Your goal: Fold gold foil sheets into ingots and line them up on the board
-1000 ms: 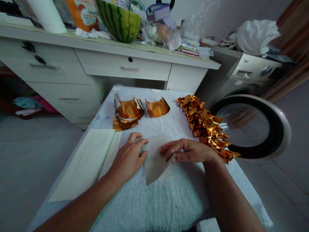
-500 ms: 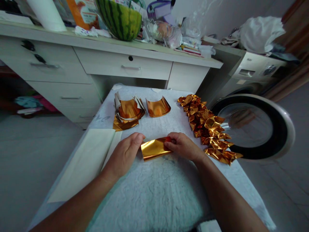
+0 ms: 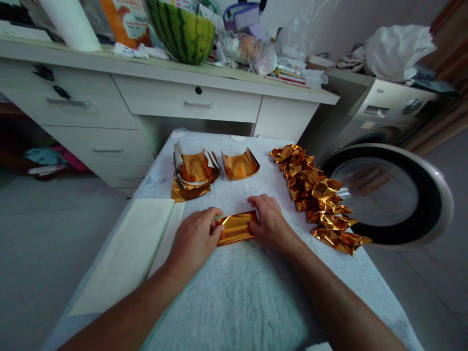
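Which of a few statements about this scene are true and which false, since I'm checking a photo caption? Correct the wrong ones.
1. The left hand and right hand both touch the gold strip. True.
2. The watermelon sits on the cloth-covered table. False: it is on the counter behind.
3. The round washer door is open. True.
4. The row of folded gold pieces lies left of both hands. False: it lies to their right.
5. The watermelon is whole. False: it is cut.
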The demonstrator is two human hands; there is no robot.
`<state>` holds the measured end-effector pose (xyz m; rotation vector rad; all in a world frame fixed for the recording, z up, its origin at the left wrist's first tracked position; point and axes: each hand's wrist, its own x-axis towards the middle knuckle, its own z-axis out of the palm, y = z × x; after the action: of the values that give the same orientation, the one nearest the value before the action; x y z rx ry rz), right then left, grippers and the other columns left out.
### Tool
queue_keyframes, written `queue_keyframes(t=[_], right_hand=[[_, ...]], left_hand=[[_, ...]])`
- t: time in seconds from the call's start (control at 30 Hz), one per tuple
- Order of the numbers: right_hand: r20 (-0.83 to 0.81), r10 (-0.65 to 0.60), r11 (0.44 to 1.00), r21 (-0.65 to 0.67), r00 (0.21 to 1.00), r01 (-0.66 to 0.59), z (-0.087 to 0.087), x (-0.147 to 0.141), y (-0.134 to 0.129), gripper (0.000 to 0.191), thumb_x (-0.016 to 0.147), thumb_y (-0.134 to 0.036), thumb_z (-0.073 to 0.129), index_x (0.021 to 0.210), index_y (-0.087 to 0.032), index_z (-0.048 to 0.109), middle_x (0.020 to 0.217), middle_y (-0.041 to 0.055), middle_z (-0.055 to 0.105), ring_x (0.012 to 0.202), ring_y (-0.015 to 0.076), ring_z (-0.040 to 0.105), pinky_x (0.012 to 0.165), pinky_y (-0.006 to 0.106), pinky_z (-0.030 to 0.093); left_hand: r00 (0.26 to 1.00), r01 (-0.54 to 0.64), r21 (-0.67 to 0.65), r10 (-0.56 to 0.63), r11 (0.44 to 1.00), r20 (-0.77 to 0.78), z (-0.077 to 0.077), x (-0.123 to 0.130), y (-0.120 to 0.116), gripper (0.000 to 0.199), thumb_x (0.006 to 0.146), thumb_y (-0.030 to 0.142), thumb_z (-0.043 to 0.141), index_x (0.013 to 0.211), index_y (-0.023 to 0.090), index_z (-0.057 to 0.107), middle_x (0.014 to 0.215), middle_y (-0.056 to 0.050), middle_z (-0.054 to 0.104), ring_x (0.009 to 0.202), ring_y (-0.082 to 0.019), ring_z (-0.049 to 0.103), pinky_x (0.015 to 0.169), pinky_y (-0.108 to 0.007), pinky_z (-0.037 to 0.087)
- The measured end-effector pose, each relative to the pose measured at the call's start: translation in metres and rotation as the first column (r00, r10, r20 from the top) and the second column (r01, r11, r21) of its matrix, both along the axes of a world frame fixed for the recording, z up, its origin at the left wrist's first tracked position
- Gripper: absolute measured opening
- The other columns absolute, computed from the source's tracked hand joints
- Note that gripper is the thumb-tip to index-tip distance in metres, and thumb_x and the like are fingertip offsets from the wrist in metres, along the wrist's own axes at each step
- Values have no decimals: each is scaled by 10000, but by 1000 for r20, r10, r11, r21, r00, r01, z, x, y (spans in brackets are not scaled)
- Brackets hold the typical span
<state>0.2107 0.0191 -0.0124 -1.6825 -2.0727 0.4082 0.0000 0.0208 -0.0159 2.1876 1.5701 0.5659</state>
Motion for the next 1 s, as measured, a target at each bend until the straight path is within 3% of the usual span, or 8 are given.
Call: queue_keyframes(t=[0.13, 0.3, 0.47, 0.67, 0.8, 0.9, 1.0], right_hand=[[40, 19, 1000, 10, 999, -19, -3, -3, 1, 392, 756, -158, 577, 1146, -173, 612, 1169, 113, 576, 1067, 278, 465, 915, 419, 368], [40, -5, 1000, -7, 999, 5, -2, -6, 2, 242, 753, -168, 576, 989, -188, 626, 1095, 91, 574, 1022, 263, 462, 870, 401, 362], [42, -16, 1000, -16, 999, 16, -1, -9, 5, 148, 727, -144, 569, 860, -198, 605, 1061, 83, 574, 1007, 264, 455, 826, 388, 353], [-18, 64, 998, 1, 998, -64, 2, -5, 3, 162, 705, -104, 570, 834, -200, 557, 1008, 60, 572, 975, 244, 461, 841, 370, 353], [-108, 81, 994, -71, 991, -89, 7, -1, 0, 230, 742, -75, 556, 931, -203, 537, 884, 25, 572, 893, 212, 487, 812, 339, 368], [-179, 77, 989, -110, 981, -98, 9, 1, -1, 350, 748, -72, 590, 1064, -213, 537, 891, 8, 587, 873, 194, 507, 805, 324, 375], [-191, 127, 984, -102, 973, -148, 10, 5, 1, 192, 759, -112, 641, 921, -207, 599, 850, 5, 598, 874, 190, 507, 800, 315, 369]], left_hand=[[997, 10, 158, 1, 987, -72, -4, -2, 1, 285, 819, 248, 613, 1095, 178, 631, 1033, -100, 632, 1002, -290, 565, 917, -431, 444], [992, -13, 156, 32, 988, -122, -4, 0, -1, 299, 819, 246, 611, 1114, 205, 630, 1118, -95, 603, 1055, -307, 511, 933, -458, 424], [993, -18, 107, 30, 994, -113, -2, 3, 0, 229, 828, 216, 592, 1053, 216, 630, 1116, -84, 594, 1057, -309, 495, 902, -461, 418], [1000, 18, 98, -18, 995, -8, -2, 2, 2, 130, 791, 156, 596, 904, 216, 575, 1009, -61, 596, 987, -284, 514, 868, -429, 417], [992, 82, 34, -85, 996, 93, -2, 2, 1, 131, 794, 113, 554, 859, 221, 520, 864, -22, 612, 860, -237, 544, 791, -372, 424], [985, 102, 0, -101, 995, 139, -1, 1, 1, 134, 807, 125, 539, 893, 225, 561, 873, -15, 645, 844, -227, 564, 788, -364, 425], [977, 99, -35, -90, 994, 195, 2, -1, 1, 110, 831, 198, 549, 908, 223, 624, 888, -22, 673, 862, -230, 589, 798, -359, 429]])
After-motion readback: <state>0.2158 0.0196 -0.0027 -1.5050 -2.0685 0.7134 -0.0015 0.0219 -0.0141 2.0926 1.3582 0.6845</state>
